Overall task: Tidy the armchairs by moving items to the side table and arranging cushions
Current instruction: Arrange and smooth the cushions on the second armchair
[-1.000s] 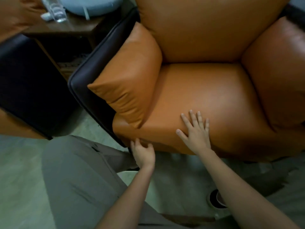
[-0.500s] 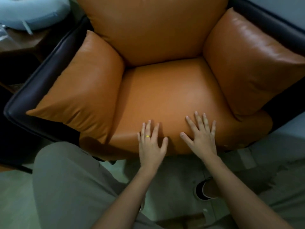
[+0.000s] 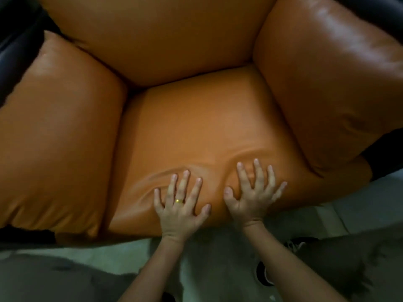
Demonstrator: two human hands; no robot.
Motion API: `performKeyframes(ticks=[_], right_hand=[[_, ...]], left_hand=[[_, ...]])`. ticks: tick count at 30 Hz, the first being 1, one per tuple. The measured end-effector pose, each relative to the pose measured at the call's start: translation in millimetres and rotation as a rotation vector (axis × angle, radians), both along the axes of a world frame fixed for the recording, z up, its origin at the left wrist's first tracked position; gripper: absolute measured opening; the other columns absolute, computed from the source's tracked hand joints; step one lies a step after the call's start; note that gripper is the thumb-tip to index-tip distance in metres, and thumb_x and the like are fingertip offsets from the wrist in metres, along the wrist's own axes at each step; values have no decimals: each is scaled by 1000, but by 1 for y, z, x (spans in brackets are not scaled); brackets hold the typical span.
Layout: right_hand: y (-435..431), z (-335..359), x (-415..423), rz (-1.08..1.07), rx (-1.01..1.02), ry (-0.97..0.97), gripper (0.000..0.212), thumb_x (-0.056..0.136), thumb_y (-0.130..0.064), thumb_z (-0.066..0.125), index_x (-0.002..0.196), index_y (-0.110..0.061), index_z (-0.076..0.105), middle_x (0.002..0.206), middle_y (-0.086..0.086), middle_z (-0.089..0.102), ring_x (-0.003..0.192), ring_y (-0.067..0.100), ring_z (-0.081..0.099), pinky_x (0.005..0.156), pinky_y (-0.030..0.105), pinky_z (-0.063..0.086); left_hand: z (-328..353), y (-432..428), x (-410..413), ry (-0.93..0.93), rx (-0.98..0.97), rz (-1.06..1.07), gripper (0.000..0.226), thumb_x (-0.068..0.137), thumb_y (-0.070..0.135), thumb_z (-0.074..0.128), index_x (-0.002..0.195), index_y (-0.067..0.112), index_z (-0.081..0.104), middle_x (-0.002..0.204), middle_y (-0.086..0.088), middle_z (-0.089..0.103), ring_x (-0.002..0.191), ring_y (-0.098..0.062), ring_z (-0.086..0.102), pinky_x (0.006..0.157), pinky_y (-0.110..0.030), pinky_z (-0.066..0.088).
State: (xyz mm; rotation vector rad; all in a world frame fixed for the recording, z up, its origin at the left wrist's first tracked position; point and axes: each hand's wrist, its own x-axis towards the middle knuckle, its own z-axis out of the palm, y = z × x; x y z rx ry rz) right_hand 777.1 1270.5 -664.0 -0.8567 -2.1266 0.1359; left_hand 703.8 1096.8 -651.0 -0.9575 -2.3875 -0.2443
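An orange leather armchair fills the view. Its seat cushion (image 3: 202, 118) lies in the middle, with a side cushion (image 3: 58, 127) on the left, another side cushion (image 3: 327, 83) on the right and the back cushion (image 3: 157, 35) above. My left hand (image 3: 181, 203), with a gold ring on one finger, presses flat on the front of the seat cushion, fingers spread. My right hand (image 3: 253, 192) presses flat beside it, fingers spread too. The leather wrinkles just beyond both hands. Neither hand holds anything.
The chair's dark frame (image 3: 17, 35) shows at the far left and at the right edge. Below the seat lie a pale floor (image 3: 218, 269), my grey trouser leg (image 3: 54, 280) and a dark shoe (image 3: 263, 273).
The view has moved in close over the seat, and the side table has gone out of view. My left hand came up from the seat's front edge to lie flat next to my right hand.
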Motion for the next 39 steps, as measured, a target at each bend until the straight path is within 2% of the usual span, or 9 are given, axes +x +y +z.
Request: performKeyframes(ticks=[5,8,11,13,17,23,28,34,39], right_hand=[[-5,16,12,34,-98,-65,62,82,-61,49,136,-34,61,149,6,52,142,36,36,116,64,9],[-4,33,27,116,-232,-206,63,88,-61,49,146,-37,50,159,2,38,150,31,22,119,61,2],[2,39,45,245,-293,-304,62,95,-61,43,153,-37,36,166,1,21,155,25,7,122,59,-1],[6,39,59,260,-351,-210,58,98,-52,46,151,-33,37,166,3,21,155,22,11,122,59,6],[13,34,83,-72,-476,133,64,95,-44,53,153,-22,35,162,12,25,149,32,25,119,62,20],[61,52,79,-140,-638,272,94,87,-69,49,160,-34,0,169,6,-5,155,32,-5,122,59,4],[83,42,62,-174,-615,225,88,87,-73,44,156,-46,-2,169,5,5,155,34,-5,119,67,2],[90,30,45,-251,-541,368,83,88,-66,50,157,-46,7,168,11,15,155,34,1,118,67,0],[95,19,31,-358,-450,367,84,86,-64,50,156,-28,23,163,16,27,153,41,12,117,67,6]], left_hand=[[18,-5,12,-121,-48,41,65,93,65,37,150,36,42,159,0,39,147,-26,35,115,-61,20],[40,-4,18,-312,-109,31,66,94,63,37,153,35,38,163,2,31,152,-24,26,117,-62,13],[53,-1,20,-384,-184,-29,65,98,60,30,157,33,28,166,4,22,155,-21,15,119,-63,9],[59,5,16,-408,-217,-79,63,101,58,27,158,33,26,167,5,19,155,-19,10,120,-63,9],[64,22,13,-409,-282,-142,60,102,59,21,158,36,21,168,6,13,156,-17,4,120,-64,7],[70,52,12,-398,-349,-198,65,100,66,14,159,40,13,169,5,7,156,-20,1,118,-68,6],[74,82,14,-402,-375,-173,68,98,70,15,159,41,8,169,0,5,156,-26,1,116,-71,7],[65,90,16,-379,-328,-123,68,97,72,17,159,43,10,169,1,9,156,-25,4,118,-68,8],[52,93,5,-316,-280,-146,69,94,69,31,157,40,26,167,-2,20,154,-27,17,118,-65,9]])
